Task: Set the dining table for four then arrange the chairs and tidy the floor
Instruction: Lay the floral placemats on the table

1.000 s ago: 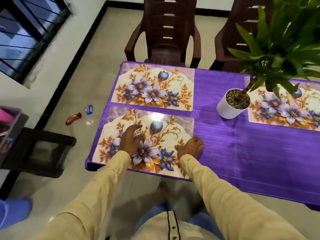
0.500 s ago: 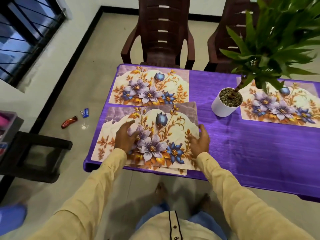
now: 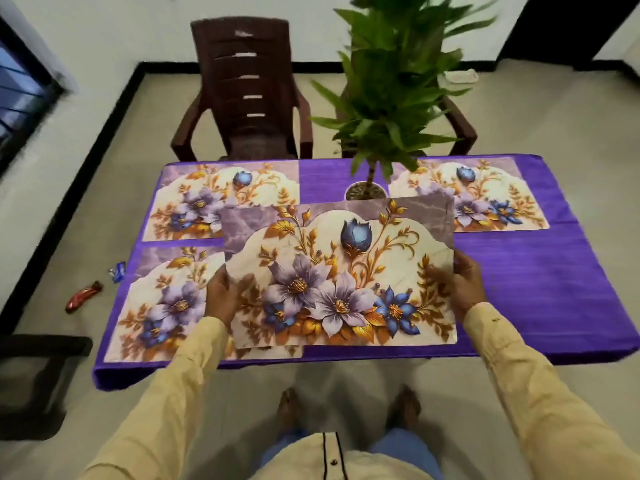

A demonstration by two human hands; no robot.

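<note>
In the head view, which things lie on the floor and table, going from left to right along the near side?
Red wrapper → blue wrapper → near-left placemat → left hand → held placemat → right hand.

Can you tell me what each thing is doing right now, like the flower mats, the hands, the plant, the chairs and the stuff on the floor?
Held placemat: lifted, gripped at both ends.
Left hand: shut on its left edge.
Right hand: shut on its right edge.
Three other placemats: lying flat on the purple tablecloth.
Potted plant: upright, pot mostly hidden.
Brown chair: upright at the far side.
Red wrapper: lying on the floor.
</note>
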